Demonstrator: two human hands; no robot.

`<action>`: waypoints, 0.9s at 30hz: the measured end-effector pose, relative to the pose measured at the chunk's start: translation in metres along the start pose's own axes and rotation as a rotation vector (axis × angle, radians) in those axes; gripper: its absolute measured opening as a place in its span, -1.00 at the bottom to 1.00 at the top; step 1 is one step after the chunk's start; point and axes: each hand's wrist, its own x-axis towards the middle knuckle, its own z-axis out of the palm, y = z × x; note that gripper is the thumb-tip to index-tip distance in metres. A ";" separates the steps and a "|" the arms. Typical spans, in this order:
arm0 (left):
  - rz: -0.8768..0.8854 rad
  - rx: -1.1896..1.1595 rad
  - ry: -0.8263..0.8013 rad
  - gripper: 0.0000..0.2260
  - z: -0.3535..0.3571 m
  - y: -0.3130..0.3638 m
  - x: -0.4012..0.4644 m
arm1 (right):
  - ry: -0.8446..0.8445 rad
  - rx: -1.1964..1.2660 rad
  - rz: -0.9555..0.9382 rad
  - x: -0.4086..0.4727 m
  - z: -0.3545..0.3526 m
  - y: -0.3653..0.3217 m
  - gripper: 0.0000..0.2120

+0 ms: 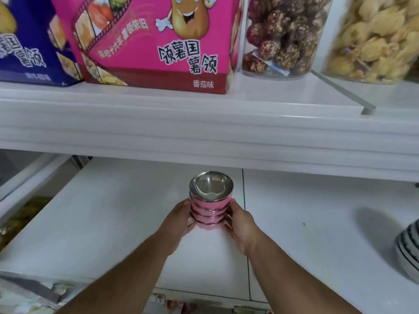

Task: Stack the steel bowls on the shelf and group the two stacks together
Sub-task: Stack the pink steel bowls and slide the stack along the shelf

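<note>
Head view. Centre of the frame, slightly below the middle: a stack of pink-sided steel bowls point(210, 203), nested upright, long axis vertical, polished inside of the top bowl facing up. Base of the stack at or just above the white lower shelf point(102, 211); contact with the shelf not resolvable. Left hand point(179, 219) pressed against the left flank of the stack, right hand point(238, 219) against the right flank, both wrapped around the lower bowls in a two-sided clamp, forearms converging from the lower edge of the frame. Stack directly ahead of both hands and between them, neither hand nearer than the other.

Far right edge, lower half: a second pile of bowls, striped in dark and white point(409, 248), partly cut off by the frame, standing on the same shelf, well apart from the held stack. Material of that pile not certain from here. Judged direction of the coming move, if that pile is the partner stack: sideways toward the right of the frame, axis kept vertical so that the nested bowls stay seated.

Upper half: upper shelf edge point(204, 132), carrying a pink snack box point(158, 41), a blue snack box point(27, 41) and two clear jars of dried food point(285, 35).
</note>
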 end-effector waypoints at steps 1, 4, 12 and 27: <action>0.012 0.026 -0.005 -0.74 -0.003 -0.003 0.001 | 0.010 -0.022 -0.014 -0.001 0.001 0.000 -0.67; 0.077 0.140 0.002 -0.74 -0.010 -0.015 0.002 | 0.070 -0.192 -0.079 -0.010 0.001 0.005 -0.72; 0.142 0.262 -0.096 -0.55 -0.014 -0.039 -0.005 | 0.113 -0.389 -0.108 -0.018 0.006 0.043 -0.58; 0.110 0.231 -0.124 -0.61 -0.027 -0.010 0.044 | 0.111 -0.276 -0.069 0.021 0.029 0.012 -0.62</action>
